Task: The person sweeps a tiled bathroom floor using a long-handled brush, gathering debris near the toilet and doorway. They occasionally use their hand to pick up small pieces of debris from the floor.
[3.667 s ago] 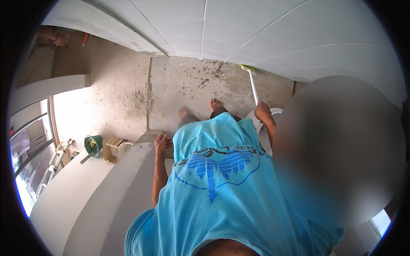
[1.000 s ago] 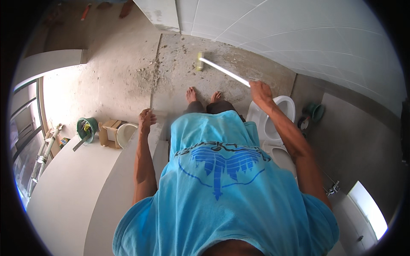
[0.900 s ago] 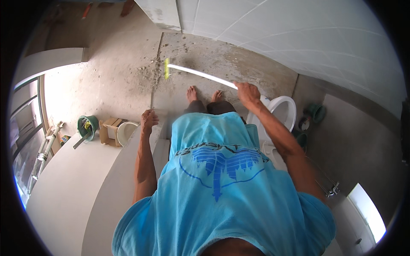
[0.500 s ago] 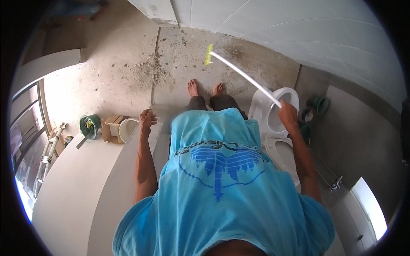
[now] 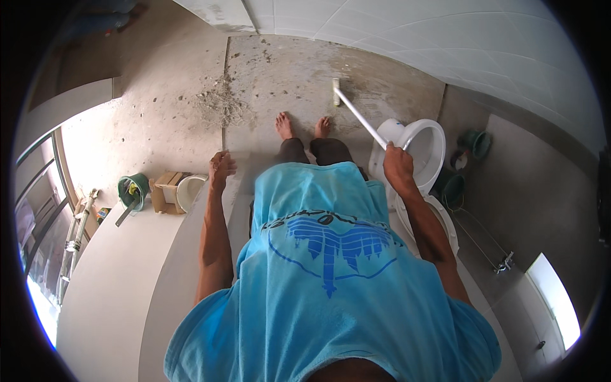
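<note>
My right hand [image 5: 398, 167] is closed around the white handle of a push broom [image 5: 363, 118]. The handle slants away to the left, and the broom's narrow head [image 5: 336, 91] is at the dirty floor just beyond my right foot. Right beside that hand stands a white toilet [image 5: 425, 149] with its lid up. My left hand [image 5: 221, 167] hangs at my left side, fingers loosely bent and a little apart, with nothing visible in it.
Crumbled debris [image 5: 223, 105] lies on the concrete floor ahead and left. At left are a green bucket [image 5: 132, 190] with tools and a cardboard box [image 5: 167, 192]. Dark green buckets [image 5: 476, 144] stand right of the toilet. A white tiled wall [image 5: 407, 28] closes the far side.
My right hand has moved left and slightly back along the toilet. The broom head has shifted right and toward me. My left hand has risen slightly, its fingers looser.
</note>
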A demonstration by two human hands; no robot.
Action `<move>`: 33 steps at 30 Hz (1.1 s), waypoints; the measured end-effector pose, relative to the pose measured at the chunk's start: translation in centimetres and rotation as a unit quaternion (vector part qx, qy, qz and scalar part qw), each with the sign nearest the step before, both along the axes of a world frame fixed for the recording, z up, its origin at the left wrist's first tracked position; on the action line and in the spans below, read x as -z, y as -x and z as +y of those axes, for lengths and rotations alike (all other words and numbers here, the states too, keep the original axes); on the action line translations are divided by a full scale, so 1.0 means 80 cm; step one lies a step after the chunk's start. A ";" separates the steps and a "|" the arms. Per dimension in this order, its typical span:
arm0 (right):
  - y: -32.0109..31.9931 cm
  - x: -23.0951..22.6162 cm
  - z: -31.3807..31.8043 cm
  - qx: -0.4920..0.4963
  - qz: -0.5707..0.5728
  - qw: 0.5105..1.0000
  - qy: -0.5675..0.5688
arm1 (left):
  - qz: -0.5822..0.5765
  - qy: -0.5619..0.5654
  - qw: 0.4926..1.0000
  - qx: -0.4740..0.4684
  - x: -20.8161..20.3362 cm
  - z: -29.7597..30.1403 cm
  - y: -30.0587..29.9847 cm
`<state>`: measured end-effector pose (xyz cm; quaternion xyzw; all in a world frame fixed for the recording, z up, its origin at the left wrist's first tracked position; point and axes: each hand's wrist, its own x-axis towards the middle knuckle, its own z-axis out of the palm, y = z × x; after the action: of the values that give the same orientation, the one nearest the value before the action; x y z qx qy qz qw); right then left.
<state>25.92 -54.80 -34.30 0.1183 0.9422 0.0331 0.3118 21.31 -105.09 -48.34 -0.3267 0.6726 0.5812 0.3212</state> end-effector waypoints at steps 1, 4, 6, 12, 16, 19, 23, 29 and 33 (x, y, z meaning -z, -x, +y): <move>0.002 0.006 -0.004 0.010 -0.006 1.000 0.026 | 0.000 -0.003 1.000 0.002 0.006 -0.002 -0.002; 0.005 0.041 -0.034 0.028 -0.028 0.994 0.097 | -0.013 0.000 1.000 0.011 0.009 0.003 0.003; 0.016 0.061 -0.070 0.021 -0.021 0.991 0.134 | -0.007 -0.002 1.000 0.013 0.001 0.005 0.011; 0.014 0.043 -0.052 0.064 0.010 0.985 0.159 | -0.010 0.047 0.999 -0.003 -0.019 -0.022 0.013; -0.018 0.005 0.008 0.051 0.042 0.994 0.089 | -0.036 0.048 0.998 -0.013 -0.010 -0.031 -0.009; -0.031 0.021 0.014 0.046 0.034 0.996 0.063 | -0.043 0.040 0.998 -0.007 -0.010 -0.024 -0.021; 0.008 0.065 -0.048 0.036 -0.040 0.985 0.162 | -0.020 0.000 1.000 0.006 -0.013 -0.005 -0.013; 0.028 0.077 -0.093 0.105 0.010 0.953 0.284 | 0.021 0.014 1.000 -0.009 -0.029 -0.007 0.013; -0.011 0.063 0.000 0.196 0.012 0.917 0.347 | -0.015 0.051 0.998 -0.019 -0.019 -0.035 0.004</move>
<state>26.82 -54.84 -39.32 0.1859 0.8561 -0.3592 0.3218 21.03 -107.88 -46.78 -0.3642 0.6900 0.5473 0.3028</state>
